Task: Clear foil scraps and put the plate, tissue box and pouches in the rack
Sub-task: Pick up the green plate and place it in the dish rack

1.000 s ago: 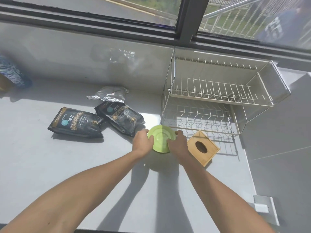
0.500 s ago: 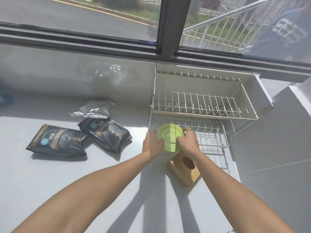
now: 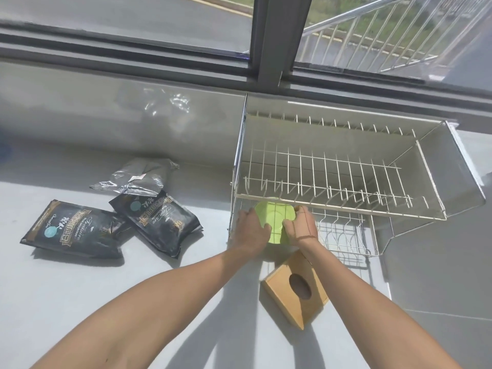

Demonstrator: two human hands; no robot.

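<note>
1. the green plate [image 3: 275, 222] is held on edge at the front left corner of the white wire dish rack [image 3: 338, 182], its top rim just under the front rail of the upper tier, at the mouth of the lower tier.
2. the left hand [image 3: 251, 231] grips the plate's left rim and the right hand [image 3: 300, 226] grips its right rim, fingers curled round the edges, so both hands are closed on the plate.
3. the step in hand looks like racking the plate; the next move likely calls for sliding it upright between the lower-tier wires, clear of the upper rail.
4. the wooden tissue box [image 3: 295, 287] lies on the table [image 3: 66, 288] just in front of the rack, below the right forearm.
5. two black pouches [image 3: 111, 226] lie overlapping to the left, well apart from the rack, with a crumpled foil scrap [image 3: 137, 177] touching the nearer one's far end; none are dealt with yet.
6. the pale grey table is sunlit, set under a window [image 3: 159, 27] facing a road and railing.
</note>
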